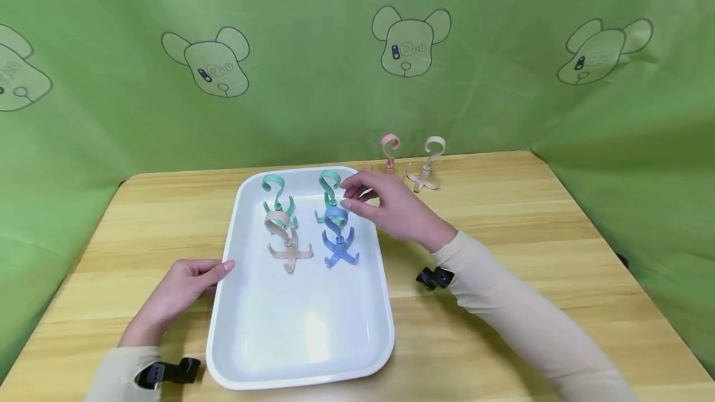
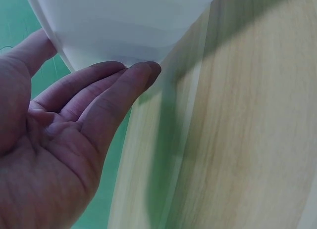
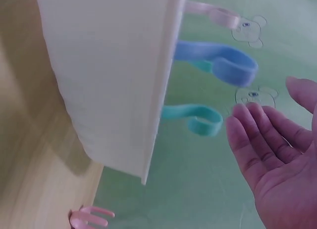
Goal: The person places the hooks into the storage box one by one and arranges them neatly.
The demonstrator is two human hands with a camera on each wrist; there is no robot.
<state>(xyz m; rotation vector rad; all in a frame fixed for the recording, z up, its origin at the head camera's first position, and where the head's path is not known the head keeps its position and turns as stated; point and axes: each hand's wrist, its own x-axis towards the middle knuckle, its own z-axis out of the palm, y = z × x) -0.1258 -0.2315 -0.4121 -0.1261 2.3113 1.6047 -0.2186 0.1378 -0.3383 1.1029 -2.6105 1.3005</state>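
A white tray (image 1: 290, 315) sits on the table, its left rim pinched by my left hand (image 1: 181, 287), thumb on top and fingers beneath; the left wrist view has these fingers (image 2: 119, 98) against its wall. Inside the tray's far half stand several hanger hooks with curled tops and splayed prongs: a left green hook (image 1: 272, 177), a right green hook (image 1: 329, 174), a beige hook (image 1: 290, 252) and a blue hook (image 1: 339, 245). My right hand (image 1: 393, 206) hovers over the tray's right rim beside the right green hook, fingers relaxed, holding nothing.
Beyond the tray, near the table's back edge, stand a pink hook (image 1: 390, 163), partly behind my right hand, and a cream hook (image 1: 426, 174). A green curtain (image 1: 313, 104) with printed bear heads surrounds the wooden table (image 1: 503, 222).
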